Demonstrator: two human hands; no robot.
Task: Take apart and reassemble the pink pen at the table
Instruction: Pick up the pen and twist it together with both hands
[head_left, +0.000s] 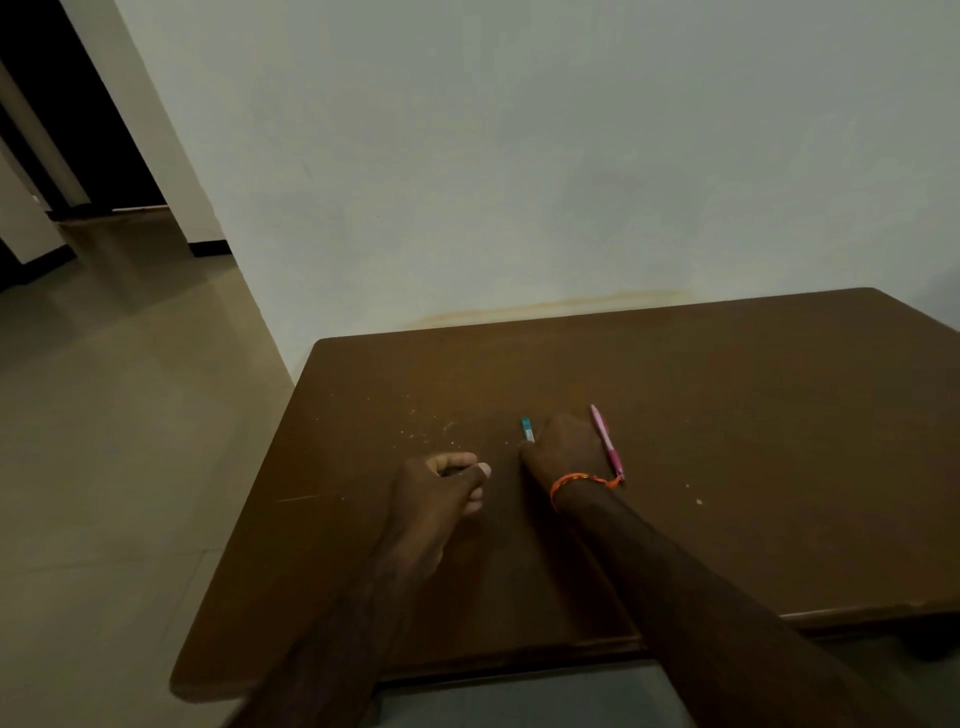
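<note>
Just right of the right hand (563, 449), pink pen (607, 441) is lying whole on the table (727, 415); fingers hidden, grip unclear; teal pen (527, 429) beside them; left hand (441, 480) is curling loosely, holding nothing; pick pink, not teal.

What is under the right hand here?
A teal pen sticks out past the right hand; its lower part is covered. The pink pen lies beside it on the table.
</note>
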